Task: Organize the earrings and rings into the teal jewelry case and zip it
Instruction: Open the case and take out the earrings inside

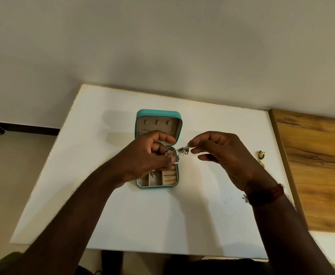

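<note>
The teal jewelry case (158, 114) lies open in the middle of the white table (123, 215), lid propped up at the far side, beige compartments toward me. A small gold earring (153, 174) sits in a middle compartment beside the ring rolls (169, 178). Over the case, my left hand (148, 155) pinches a silver earring with a pale stone (175, 159). My right hand (220, 153) pinches the other end of a silver dangling earring (183, 150) just right of the case. The two silver pieces touch or hang together between my hands.
A gold and green earring (260, 155) lies on the table near its right edge, partly behind my right wrist. A small silver piece (245, 198) shows beside the red thread on that wrist. A wooden surface (317, 165) adjoins the table on the right.
</note>
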